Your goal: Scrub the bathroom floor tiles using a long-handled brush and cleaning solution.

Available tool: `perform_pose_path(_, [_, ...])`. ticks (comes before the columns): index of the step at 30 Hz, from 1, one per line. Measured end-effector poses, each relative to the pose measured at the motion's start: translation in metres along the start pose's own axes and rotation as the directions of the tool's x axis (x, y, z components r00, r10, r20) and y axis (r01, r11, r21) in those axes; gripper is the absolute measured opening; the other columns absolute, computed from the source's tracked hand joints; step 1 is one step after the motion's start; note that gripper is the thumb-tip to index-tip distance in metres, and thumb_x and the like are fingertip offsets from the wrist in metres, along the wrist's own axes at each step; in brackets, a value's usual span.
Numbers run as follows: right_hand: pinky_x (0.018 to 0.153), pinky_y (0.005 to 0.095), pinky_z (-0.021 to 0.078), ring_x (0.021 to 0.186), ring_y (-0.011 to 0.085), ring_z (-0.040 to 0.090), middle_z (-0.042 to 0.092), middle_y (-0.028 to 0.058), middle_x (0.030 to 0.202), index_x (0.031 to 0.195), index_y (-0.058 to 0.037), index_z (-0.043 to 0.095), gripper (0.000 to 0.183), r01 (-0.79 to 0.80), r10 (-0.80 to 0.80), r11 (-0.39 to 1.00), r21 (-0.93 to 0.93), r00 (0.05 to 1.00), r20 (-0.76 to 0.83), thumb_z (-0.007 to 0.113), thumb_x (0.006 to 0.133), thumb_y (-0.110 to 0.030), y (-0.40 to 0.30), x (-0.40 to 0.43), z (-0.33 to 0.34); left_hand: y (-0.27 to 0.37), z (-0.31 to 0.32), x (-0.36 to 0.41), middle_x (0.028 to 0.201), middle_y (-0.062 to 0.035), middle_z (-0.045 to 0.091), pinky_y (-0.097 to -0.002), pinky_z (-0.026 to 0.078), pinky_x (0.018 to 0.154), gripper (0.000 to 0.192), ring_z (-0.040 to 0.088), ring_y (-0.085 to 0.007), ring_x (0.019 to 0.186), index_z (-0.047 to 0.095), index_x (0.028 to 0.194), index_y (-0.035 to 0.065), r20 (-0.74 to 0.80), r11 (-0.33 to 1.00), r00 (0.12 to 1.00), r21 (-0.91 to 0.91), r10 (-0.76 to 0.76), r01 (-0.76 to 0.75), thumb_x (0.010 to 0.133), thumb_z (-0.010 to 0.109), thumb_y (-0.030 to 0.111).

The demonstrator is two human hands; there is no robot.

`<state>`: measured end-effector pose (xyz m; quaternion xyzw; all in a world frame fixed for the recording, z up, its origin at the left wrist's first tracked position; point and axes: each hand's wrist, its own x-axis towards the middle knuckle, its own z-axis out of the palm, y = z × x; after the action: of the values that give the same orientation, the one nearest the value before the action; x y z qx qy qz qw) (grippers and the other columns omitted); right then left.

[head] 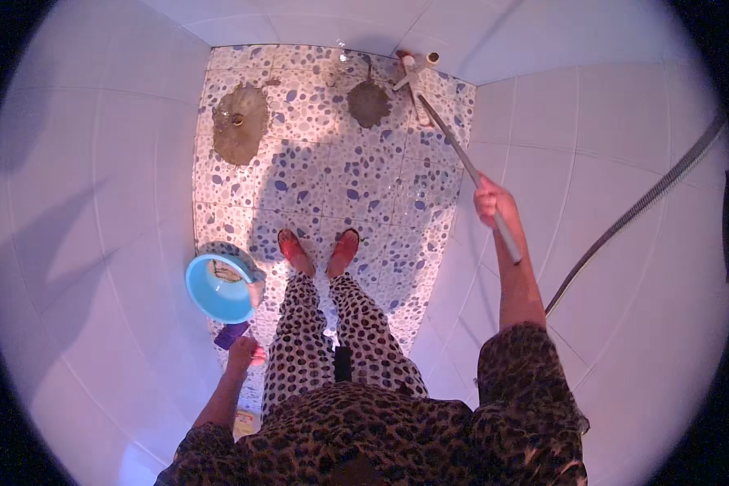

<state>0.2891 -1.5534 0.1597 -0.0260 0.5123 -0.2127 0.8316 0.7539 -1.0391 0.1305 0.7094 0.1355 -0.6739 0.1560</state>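
My right hand (495, 200) grips the upper part of a long grey pole (458, 146), reached out ahead over the floor. At the pole's far end, a long narrow cleaning head with a pale bracket (412, 78) lies on the tiles near the back right corner; whether it is a brush or a squeegee is unclear. My left hand (245, 354) hangs low at my side with its fingers loosely curled. Just beyond it shows a purple flat object (231, 335), seemingly on the floor. A blue plastic basin (222, 307) stands ahead of that hand, with a patterned pale thing (225, 271) inside.
Pebble-patterned floor tiles (358, 170) run between pale tiled walls (540, 121). A small round drain (238, 119) sits in a brown patch, with a grey patch (369, 104) farther right. A ribbed hose (632, 212) hangs along the right wall. My red shoes (343, 250) stand mid-floor.
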Motion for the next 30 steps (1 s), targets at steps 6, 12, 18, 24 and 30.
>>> perform_pose_path(6, [0.031, 0.0204, 0.0295, 0.037, 0.0082, 0.034, 0.034, -0.0007, 0.052, 0.088, -0.0108, 0.045, 0.009, 0.208, -0.247, 0.965, -0.156, 0.924, -0.291, 0.046, 0.080, -0.008, 0.086, 0.009, 0.041, 0.031, 0.008, -0.023, 0.067, -0.0093, 0.055, -0.0294, 0.050, 0.049, 0.026, 0.057, -0.0185, 0.056, 0.047, 0.079, 0.0032, 0.005, 0.988, 0.990, -0.060, 0.142, -0.142, 0.084, 0.044, 0.028])
perform_pose_path(12, [0.037, 0.0275, 0.0342, 0.041, 0.0137, 0.040, 0.037, 0.0027, 0.050, 0.067, -0.0058, 0.041, 0.006, 0.394, -0.420, 0.683, -0.615, 0.901, 0.110, 0.046, 0.068, -0.002, 0.137, 0.106, -0.024, 0.016, 0.010, -0.005, 0.067, -0.0090, 0.056, -0.0293, 0.049, 0.048, 0.023, 0.057, -0.0182, 0.056, 0.047, 0.080, 0.0039, 0.039, 0.986, 0.991, -0.112, 0.131, -0.126, 0.083, 0.044, 0.026])
perform_pose_path(18, [0.034, 0.0235, 0.0311, 0.038, 0.0116, 0.035, 0.035, 0.0006, 0.049, 0.065, -0.0059, 0.040, 0.011, -0.040, 0.038, 0.997, -0.058, 0.998, -0.040, 0.047, 0.073, -0.006, 0.168, 0.105, 0.145, -0.018, -0.023, -0.004, 0.066, -0.0081, 0.055, -0.0297, 0.050, 0.048, 0.021, 0.057, -0.0181, 0.056, 0.047, 0.080, 0.0043, -0.034, 0.987, 0.997, -0.145, 0.068, -0.073, 0.082, 0.045, 0.025])
perform_pose_path(24, [0.032, 0.0258, 0.0299, 0.035, 0.0135, 0.034, 0.039, 0.0029, 0.050, 0.068, -0.0080, 0.038, 0.024, -0.129, 0.129, 0.991, 0.037, 0.992, 0.014, 0.034, 0.087, -0.022, 0.106, 0.042, 0.221, -0.022, -0.044, -0.007, 0.065, -0.0080, 0.054, -0.0290, 0.050, 0.048, 0.021, 0.057, -0.0180, 0.055, 0.047, 0.078, 0.0033, -0.044, 0.964, 0.996, -0.253, 0.076, -0.085, 0.081, 0.045, 0.024])
perform_pose_path(30, [0.029, 0.0210, 0.0210, 0.036, 0.0079, 0.031, 0.031, -0.0016, 0.048, 0.071, -0.0103, 0.039, 0.006, -0.134, -0.073, 0.859, -0.495, 0.924, -0.376, 0.042, 0.076, -0.009, 0.048, 0.128, 0.218, -0.037, -0.047, 0.007, 0.066, -0.0092, 0.055, -0.0283, 0.050, 0.049, 0.024, 0.058, -0.0186, 0.056, 0.047, 0.080, 0.0023, -0.010, 0.949, 1.000, -0.316, 0.024, -0.026, 0.083, 0.045, 0.026])
